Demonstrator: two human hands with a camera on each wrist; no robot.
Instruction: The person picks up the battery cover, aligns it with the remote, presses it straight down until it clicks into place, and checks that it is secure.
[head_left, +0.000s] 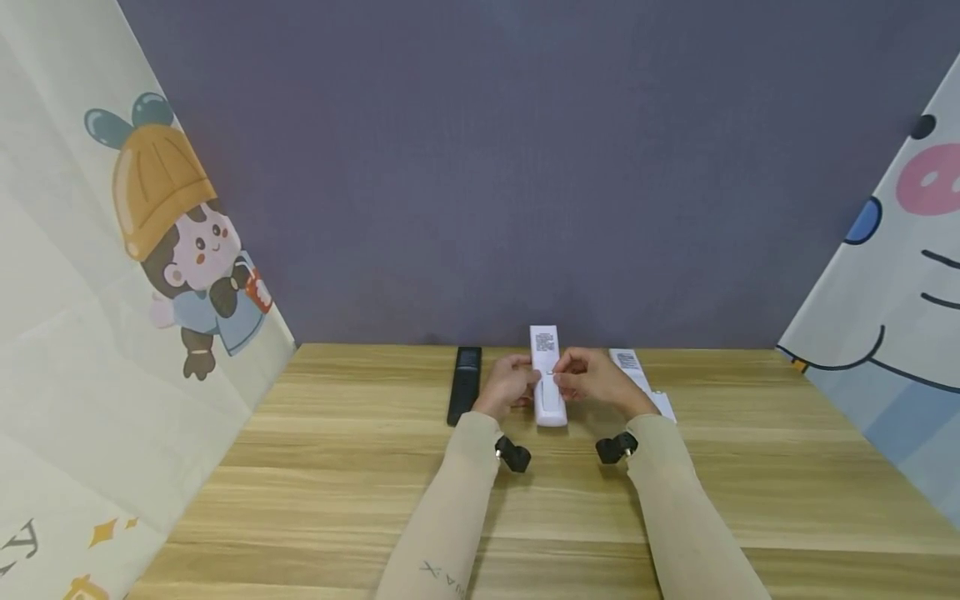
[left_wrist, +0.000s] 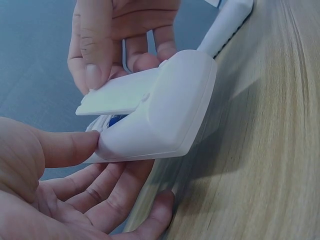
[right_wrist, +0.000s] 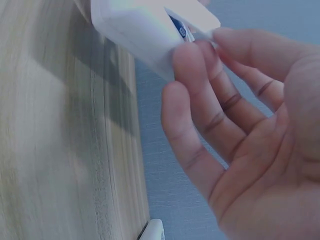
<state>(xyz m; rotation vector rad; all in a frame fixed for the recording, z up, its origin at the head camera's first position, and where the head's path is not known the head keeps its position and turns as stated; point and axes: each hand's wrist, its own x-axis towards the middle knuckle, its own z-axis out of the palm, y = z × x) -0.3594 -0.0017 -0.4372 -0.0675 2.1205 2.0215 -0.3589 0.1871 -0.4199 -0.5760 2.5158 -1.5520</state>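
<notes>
A white remote control is held back side up over the table, its printed label toward the far end. My left hand grips its body, thumb on the side edge and fingers underneath. With thumb and fingers my right hand pinches the free end of the battery cover. The cover is tilted up from the remote, its other end still at the rounded end of the body. Under it, part of a blue battery shows in the opening.
A black remote control lies left of my hands. To the right, partly behind my right hand, lies another white remote with a label, and a small flat white piece beside it. A grey-blue wall rises behind the wooden table.
</notes>
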